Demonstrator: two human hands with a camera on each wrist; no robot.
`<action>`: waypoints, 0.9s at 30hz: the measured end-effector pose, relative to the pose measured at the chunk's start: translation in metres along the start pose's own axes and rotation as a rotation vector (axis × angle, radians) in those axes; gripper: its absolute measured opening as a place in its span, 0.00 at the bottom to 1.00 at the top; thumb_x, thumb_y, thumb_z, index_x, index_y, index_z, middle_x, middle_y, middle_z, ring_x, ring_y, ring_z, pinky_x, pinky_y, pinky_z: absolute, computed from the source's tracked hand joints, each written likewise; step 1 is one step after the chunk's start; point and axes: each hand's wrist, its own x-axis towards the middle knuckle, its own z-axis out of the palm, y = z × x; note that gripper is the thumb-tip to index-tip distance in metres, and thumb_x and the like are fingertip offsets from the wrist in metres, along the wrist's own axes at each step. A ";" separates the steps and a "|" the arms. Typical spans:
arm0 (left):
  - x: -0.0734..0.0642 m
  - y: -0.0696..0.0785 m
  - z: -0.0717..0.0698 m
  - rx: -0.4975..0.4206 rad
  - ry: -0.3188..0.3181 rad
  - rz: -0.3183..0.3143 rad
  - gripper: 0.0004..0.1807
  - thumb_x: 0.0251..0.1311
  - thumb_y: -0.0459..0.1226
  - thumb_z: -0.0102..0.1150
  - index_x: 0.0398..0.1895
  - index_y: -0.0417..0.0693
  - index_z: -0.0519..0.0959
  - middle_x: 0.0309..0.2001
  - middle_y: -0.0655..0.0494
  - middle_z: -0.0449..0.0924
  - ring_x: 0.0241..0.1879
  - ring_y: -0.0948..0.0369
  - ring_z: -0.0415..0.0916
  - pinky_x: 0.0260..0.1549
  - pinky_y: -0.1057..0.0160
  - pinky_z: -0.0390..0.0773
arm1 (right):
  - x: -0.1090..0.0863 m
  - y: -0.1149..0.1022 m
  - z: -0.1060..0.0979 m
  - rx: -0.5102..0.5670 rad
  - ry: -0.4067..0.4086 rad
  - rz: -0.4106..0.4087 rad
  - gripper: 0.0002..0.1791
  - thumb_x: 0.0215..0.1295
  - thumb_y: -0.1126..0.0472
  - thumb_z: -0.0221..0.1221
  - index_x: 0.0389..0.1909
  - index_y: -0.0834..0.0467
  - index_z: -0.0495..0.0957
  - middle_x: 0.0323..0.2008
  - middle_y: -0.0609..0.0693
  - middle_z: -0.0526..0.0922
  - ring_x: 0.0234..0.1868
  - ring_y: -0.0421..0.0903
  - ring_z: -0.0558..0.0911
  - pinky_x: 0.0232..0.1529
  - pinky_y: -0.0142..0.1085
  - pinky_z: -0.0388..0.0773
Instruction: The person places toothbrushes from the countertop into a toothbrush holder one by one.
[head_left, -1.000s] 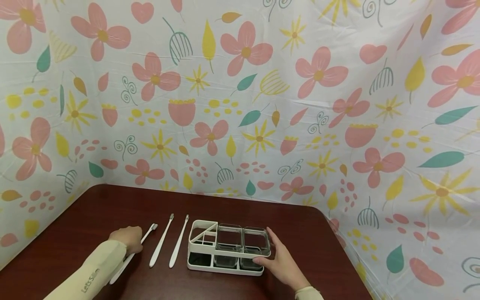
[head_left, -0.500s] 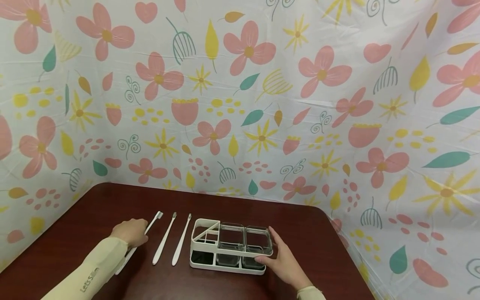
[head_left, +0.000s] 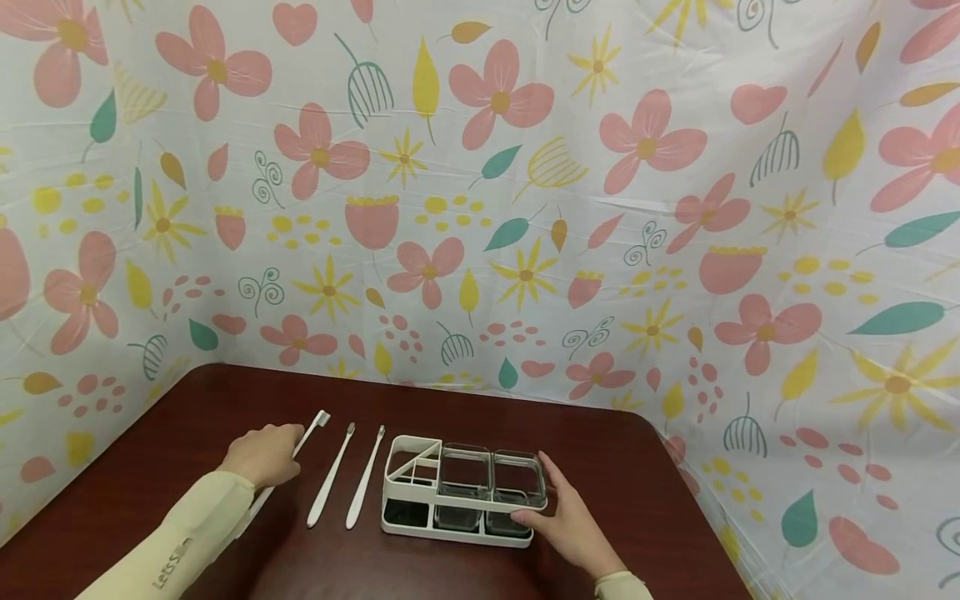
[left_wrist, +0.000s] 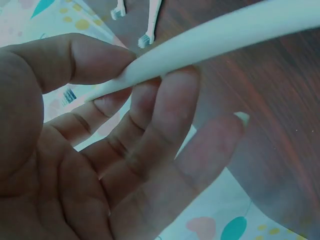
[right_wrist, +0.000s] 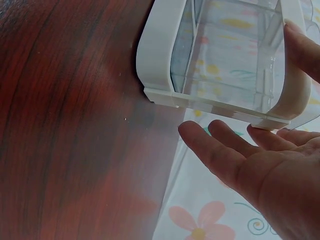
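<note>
My left hand pinches a white toothbrush by its handle between thumb and fingertips; the bristle head points to the far side. In the left wrist view the lower fingers are spread below the handle. My right hand holds the right end of a white toothbrush holder, thumb on the front and fingers round the end. Two clear cups sit in the holder, beside a divided section at its left. In the right wrist view the fingertips are at the holder's end frame.
Two more white toothbrushes, one nearer the left hand and another nearer the holder, lie side by side on the dark red wooden table. A flower-patterned cloth hangs behind and around the table's edges.
The left hand has moved up and away from me with the toothbrush, whose head now reaches farther back than the other two brushes. The right hand keeps its place at the holder.
</note>
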 end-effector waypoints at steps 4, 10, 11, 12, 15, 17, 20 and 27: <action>0.000 0.003 -0.001 -0.005 0.021 0.011 0.11 0.48 0.27 0.61 0.36 0.43 0.75 0.23 0.55 0.73 0.18 0.56 0.70 0.17 0.54 0.70 | 0.000 0.000 0.000 0.009 -0.008 0.001 0.56 0.51 0.52 0.75 0.76 0.60 0.53 0.70 0.65 0.62 0.63 0.63 0.71 0.52 0.53 0.75; 0.001 0.010 -0.006 -0.085 0.030 0.013 0.20 0.48 0.24 0.59 0.47 0.39 0.74 0.28 0.50 0.77 0.19 0.55 0.70 0.17 0.56 0.70 | 0.001 0.000 0.000 0.021 -0.004 -0.007 0.56 0.51 0.53 0.75 0.76 0.59 0.53 0.70 0.65 0.62 0.62 0.64 0.73 0.50 0.51 0.77; 0.001 0.011 -0.007 -0.098 0.030 0.013 0.22 0.48 0.23 0.58 0.50 0.38 0.74 0.31 0.49 0.78 0.19 0.55 0.70 0.18 0.56 0.70 | 0.001 0.000 0.000 0.016 -0.004 -0.005 0.56 0.51 0.53 0.75 0.76 0.59 0.53 0.71 0.65 0.62 0.62 0.64 0.72 0.51 0.52 0.76; 0.001 0.012 -0.008 -0.109 0.031 0.013 0.25 0.47 0.23 0.58 0.53 0.37 0.73 0.33 0.47 0.79 0.20 0.55 0.70 0.18 0.56 0.71 | 0.001 0.000 0.000 0.013 -0.004 -0.001 0.56 0.51 0.53 0.75 0.76 0.59 0.53 0.71 0.65 0.61 0.63 0.65 0.71 0.51 0.53 0.76; 0.000 0.016 -0.010 -0.139 0.031 0.012 0.33 0.47 0.22 0.58 0.62 0.36 0.68 0.41 0.42 0.80 0.22 0.55 0.70 0.19 0.56 0.71 | 0.000 0.000 0.000 0.004 -0.009 0.009 0.56 0.52 0.52 0.75 0.77 0.58 0.53 0.72 0.65 0.59 0.65 0.66 0.69 0.53 0.56 0.75; 0.000 0.019 -0.012 -0.157 0.029 0.015 0.37 0.47 0.21 0.57 0.66 0.37 0.65 0.44 0.41 0.79 0.23 0.54 0.70 0.20 0.56 0.71 | 0.000 0.000 0.000 0.001 -0.011 0.010 0.56 0.52 0.51 0.75 0.77 0.59 0.53 0.72 0.65 0.59 0.65 0.67 0.68 0.53 0.56 0.75; -0.001 0.025 -0.014 -0.173 0.039 0.031 0.39 0.47 0.22 0.56 0.69 0.39 0.63 0.45 0.41 0.79 0.23 0.54 0.70 0.21 0.56 0.70 | 0.001 0.001 0.001 0.002 -0.012 0.006 0.56 0.52 0.51 0.75 0.77 0.59 0.53 0.72 0.65 0.58 0.64 0.67 0.69 0.52 0.56 0.75; 0.000 0.044 -0.020 -0.208 0.097 0.077 0.37 0.53 0.25 0.55 0.70 0.40 0.60 0.46 0.40 0.79 0.22 0.57 0.70 0.22 0.58 0.71 | 0.004 0.004 0.001 -0.006 -0.007 0.018 0.57 0.51 0.47 0.74 0.77 0.57 0.52 0.73 0.62 0.58 0.69 0.65 0.64 0.58 0.59 0.69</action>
